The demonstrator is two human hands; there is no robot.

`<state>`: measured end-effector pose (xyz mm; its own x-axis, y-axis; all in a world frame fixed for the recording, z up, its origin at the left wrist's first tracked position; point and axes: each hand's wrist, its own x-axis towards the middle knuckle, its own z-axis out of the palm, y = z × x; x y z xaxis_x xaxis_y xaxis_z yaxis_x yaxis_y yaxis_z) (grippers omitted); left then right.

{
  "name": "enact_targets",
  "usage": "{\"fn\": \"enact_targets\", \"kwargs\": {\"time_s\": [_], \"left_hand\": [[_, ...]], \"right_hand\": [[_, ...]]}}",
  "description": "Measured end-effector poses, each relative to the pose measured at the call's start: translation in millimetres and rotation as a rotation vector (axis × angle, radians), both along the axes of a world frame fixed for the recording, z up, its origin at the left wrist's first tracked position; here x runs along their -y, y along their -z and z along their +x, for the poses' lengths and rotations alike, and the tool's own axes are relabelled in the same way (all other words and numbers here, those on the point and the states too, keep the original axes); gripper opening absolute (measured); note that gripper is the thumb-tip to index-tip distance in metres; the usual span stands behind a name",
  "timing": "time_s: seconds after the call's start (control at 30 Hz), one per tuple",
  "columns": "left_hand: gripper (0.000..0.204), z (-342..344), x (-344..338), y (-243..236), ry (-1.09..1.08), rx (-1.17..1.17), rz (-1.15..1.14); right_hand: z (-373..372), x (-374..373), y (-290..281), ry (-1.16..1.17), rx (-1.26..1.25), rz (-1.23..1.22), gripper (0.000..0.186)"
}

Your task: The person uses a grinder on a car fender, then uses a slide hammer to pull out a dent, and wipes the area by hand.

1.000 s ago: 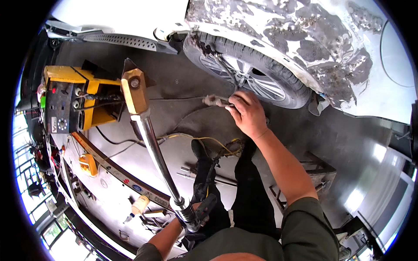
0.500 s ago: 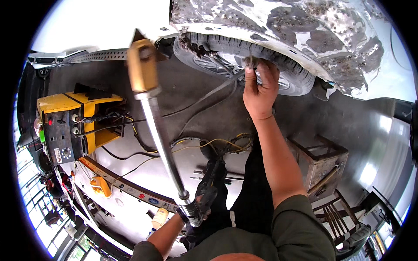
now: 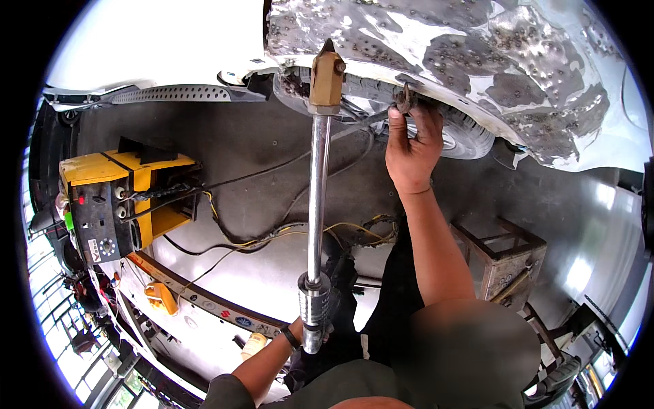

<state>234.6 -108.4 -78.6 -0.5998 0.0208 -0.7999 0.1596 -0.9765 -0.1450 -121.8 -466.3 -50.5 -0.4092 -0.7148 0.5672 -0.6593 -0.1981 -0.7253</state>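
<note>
A chrome slide hammer [image 3: 318, 198] with a brass-coloured, pointed head [image 3: 328, 80] stands nearly upright. My left hand [image 3: 325, 332] is closed around its lower end, beside the ribbed metal weight [image 3: 314, 300]; most of the fingers are hidden behind the tool. The tip overlaps the white car fender [image 3: 470, 54], and whether it touches cannot be told. My right hand [image 3: 414, 153] pinches a dark metal piece [image 3: 406, 101] at the wheel arch edge, where a black cable [image 3: 286, 163] leads up to it. Behind that hand sits the wheel [image 3: 470, 140]. Bare grey patches with many small studs mark the fender.
A yellow and black welding machine [image 3: 102, 204] stands at the left, with cables across the floor. A worn wooden stool [image 3: 507, 262] is at the right. An orange-yellow tool [image 3: 161, 298] lies at lower left. A blurred round shape [image 3: 470, 354] covers my right upper arm.
The slide hammer has swung right and its head now overlaps the fender's lower edge. My right hand has shifted slightly, bringing the dark metal piece to the arch edge. A blurred shape has appeared.
</note>
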Motion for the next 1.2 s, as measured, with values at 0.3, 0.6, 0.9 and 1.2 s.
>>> {"fn": "enact_targets", "kwargs": {"time_s": [0.3,0.6,0.9,1.2], "left_hand": [[0.032,3.3,1.6,8.4,-0.084,0.025,0.074],[0.029,3.6,7.1,-2.0,-0.129,-0.012,0.084],[0.025,-2.1,12.1,-8.6,-0.146,-0.003,0.095],[0.039,10.1,0.5,0.2,-0.174,-0.082,0.085]], "right_hand": [[0.0,3.0,-5.5,-0.007,-0.038,0.024,0.018],[1.3,2.9,-3.5,-0.003,-0.013,0.031,0.015],[-1.4,1.8,-3.1,0.023,-0.068,-0.006,0.014],[-0.9,1.6,-10.2,0.049,-0.076,0.008,0.015]]}}
